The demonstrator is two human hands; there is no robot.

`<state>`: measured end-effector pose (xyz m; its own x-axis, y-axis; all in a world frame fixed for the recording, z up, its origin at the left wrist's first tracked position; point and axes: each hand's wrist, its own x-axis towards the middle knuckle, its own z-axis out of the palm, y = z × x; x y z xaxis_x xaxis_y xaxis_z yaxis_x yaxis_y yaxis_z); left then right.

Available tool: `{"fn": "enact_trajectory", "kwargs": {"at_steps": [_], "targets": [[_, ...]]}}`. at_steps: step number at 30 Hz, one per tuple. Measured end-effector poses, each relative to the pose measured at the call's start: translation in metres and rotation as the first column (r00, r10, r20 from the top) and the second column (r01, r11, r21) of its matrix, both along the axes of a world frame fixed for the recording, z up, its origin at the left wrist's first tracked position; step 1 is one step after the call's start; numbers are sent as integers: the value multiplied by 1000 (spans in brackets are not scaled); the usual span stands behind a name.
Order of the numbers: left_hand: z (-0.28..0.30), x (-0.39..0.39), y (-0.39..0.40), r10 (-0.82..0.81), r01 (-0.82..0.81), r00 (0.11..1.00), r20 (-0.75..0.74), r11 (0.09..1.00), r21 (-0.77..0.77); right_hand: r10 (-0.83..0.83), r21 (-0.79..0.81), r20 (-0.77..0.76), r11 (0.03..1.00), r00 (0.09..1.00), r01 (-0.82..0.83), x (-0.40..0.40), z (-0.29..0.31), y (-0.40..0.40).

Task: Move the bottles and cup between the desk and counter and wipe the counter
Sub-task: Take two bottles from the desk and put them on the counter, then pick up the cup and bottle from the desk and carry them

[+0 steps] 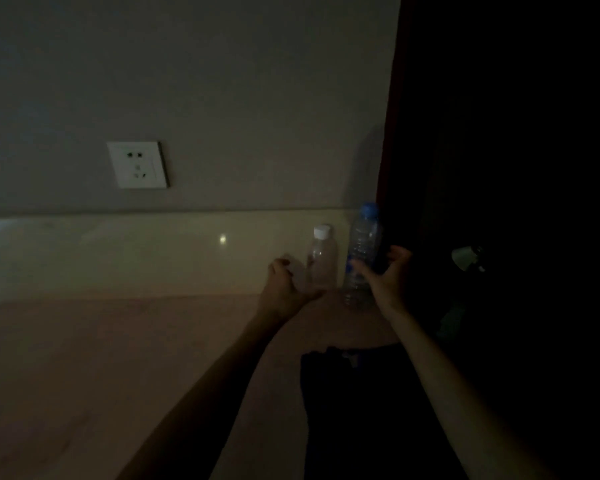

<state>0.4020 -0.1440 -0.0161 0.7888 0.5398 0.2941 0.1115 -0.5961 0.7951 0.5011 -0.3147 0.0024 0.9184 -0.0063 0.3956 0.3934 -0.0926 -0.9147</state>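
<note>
Two clear bottles stand upright at the back of the counter (118, 358), against the pale backsplash, at about two o'clock from the middle of your view: a shorter white-capped bottle (321, 259) and, just beside it at its three o'clock, a taller blue-capped bottle (362, 258) hard by the dark panel on the right. Your left hand (284, 289) is curled at the nine o'clock side of the white-capped bottle, and a faint clear shape inside the curl may be the cup, though the light is too poor for you to be sure; whether the fingers have closed on anything cannot be told. Your right hand (392, 275) is partly open, thumb and fingers spread around the lower half of the blue-capped bottle, touching or very nearly so; a firm hold is not shown. A wall socket (137, 164) sits at ten o'clock, well apart from the work. A pale object (465, 258) shows dimly in the dark at three o'clock and cannot be identified. The step in hand appears to be the taking up of the bottles for transfer, which would clear the counter for wiping. The next move calls for you to close each hand squarely before lifting, and to lift straight up, since the two bottles stand close and light empty plastic tips readily. No cloth is visible.
</note>
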Motion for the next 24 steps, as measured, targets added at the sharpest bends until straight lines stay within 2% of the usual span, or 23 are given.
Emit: {"fn": "enact_trajectory", "kwargs": {"at_steps": [3, 5, 8, 10, 12, 14, 16, 18, 19, 21, 23, 24], "targets": [[-3, -50, 6, 137, -136, 990, 16, 988, -70, 34, 80, -28, 996, 999, -32, -22, 4, -11], [-6, -92, 6, 168, -167, 986, 11, 982, -85, 158, 116, -43, 981, 986, -153, -57, 7, -9], [-13, -172, -4, 208, -201, 977, 44, 971, -130, 351, 43, -24, 936, 936, -350, -140, -2, 5], [-22, -240, -22, 283, -264, 951, 122, 952, -153, 509, -14, -13, 861, 861, -509, -211, -12, 14], [-37, -310, -47, 376, -346, 906, 194, 922, -173, 665, -46, -20, 745, 746, -665, -283, -29, 15], [-69, -378, -74, 524, -479, 827, 201, 846, -236, 820, -23, -131, 559, 557, -829, -347, -61, 7], [-122, -439, -97, 668, -619, 742, 63, 717, -319, 883, 13, -366, 320, 294, -947, -398, -118, -4], [-192, -493, -123, 728, -728, 651, -215, 520, -446, 762, -4, -638, 138, 109, -990, -432, -204, -23], [-225, -519, -138, 706, -762, 608, -363, 392, -515, 661, -9, -747, 97, 71, -995, -441, -249, -35], [-287, -569, -172, 598, -801, 528, -603, 115, -588, 426, -62, -902, 38, 72, -997, -446, -333, -62], [-328, -613, -206, 478, -801, 479, -737, -106, -589, 210, -91, -973, 12, 92, -996, -443, -390, -84], [-343, -629, -223, 444, -800, 451, -775, -183, -571, 124, -120, -985, -23, 116, -992, -439, -409, -91]]}}
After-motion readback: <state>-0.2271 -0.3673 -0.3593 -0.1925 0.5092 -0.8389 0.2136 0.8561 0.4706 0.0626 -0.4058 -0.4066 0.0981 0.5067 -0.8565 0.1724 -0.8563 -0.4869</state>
